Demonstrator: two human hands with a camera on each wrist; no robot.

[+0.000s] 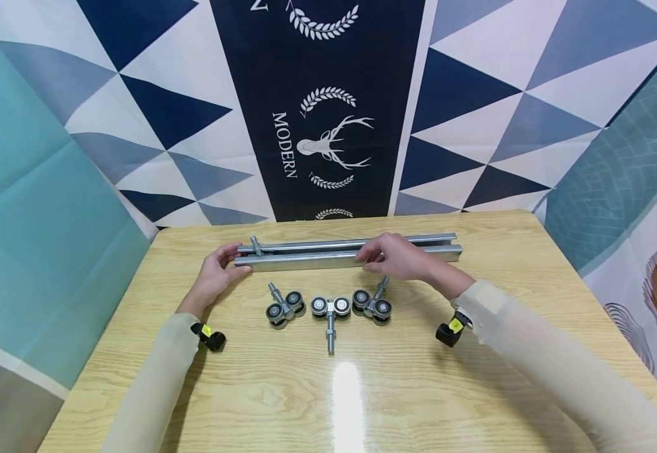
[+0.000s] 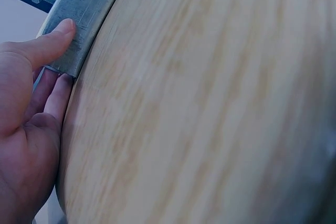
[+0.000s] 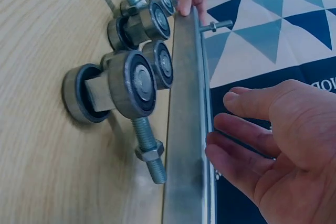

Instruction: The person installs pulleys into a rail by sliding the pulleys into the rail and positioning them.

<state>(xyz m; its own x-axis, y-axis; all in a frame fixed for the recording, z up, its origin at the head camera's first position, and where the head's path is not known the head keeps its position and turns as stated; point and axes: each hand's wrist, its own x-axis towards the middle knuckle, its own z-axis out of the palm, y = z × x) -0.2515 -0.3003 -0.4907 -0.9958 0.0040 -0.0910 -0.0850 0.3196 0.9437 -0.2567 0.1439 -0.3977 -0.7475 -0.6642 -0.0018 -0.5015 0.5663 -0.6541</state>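
A metal channel rail (image 1: 306, 260) lies across the far part of the table, its slot facing up. My left hand (image 1: 218, 272) holds its left end, the thumb (image 2: 62, 31) on the front face and fingers around the end. Beside that hand, a threaded bolt with a nut (image 1: 256, 245) sticks up through the slot; whatever it is fixed to inside is mostly hidden. Over the rail's right half is my right hand (image 1: 394, 257), fingers loosely bent and apart, nothing gripped. Whether its fingertips touch the rail's edge, I cannot tell.
In front of the rail lie three roller trolleys with bolts: a left one (image 1: 286, 308), a middle one (image 1: 330, 308) with its bolt toward me, and a right one (image 1: 372, 306) near my right hand. Patterned cloth (image 1: 328, 189) hangs behind the wooden table (image 1: 283, 402).
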